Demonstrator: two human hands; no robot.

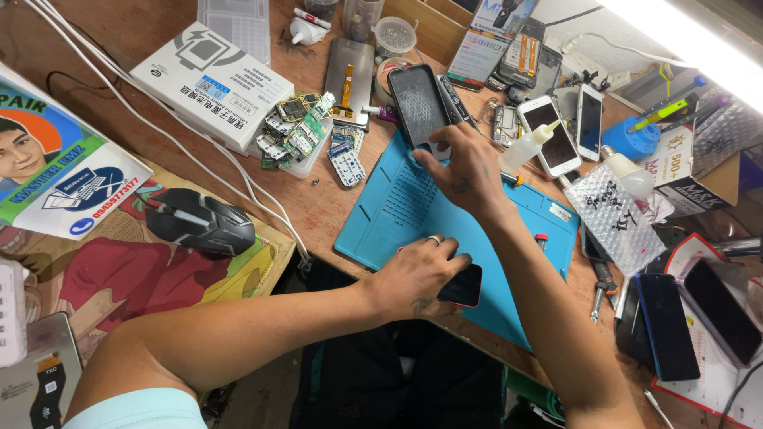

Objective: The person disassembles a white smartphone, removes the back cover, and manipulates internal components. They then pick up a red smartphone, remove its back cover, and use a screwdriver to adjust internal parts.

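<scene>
Circuit boards (298,131), mouse (200,222) and phones (556,131) crowd the blue mat (397,206); left hand (417,274) clamps a dark phone (463,287), right hand (461,167) pinches a screen (417,103).

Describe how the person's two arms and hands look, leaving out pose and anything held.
Both forearms are bare. A pale, light-coloured short sleeve shows at the left shoulder. The left hand wears a silver ring on one finger and has a small dark mark near the wrist. The right hand bears a small dark tattoo on its back. No gloves, no watch.
</scene>
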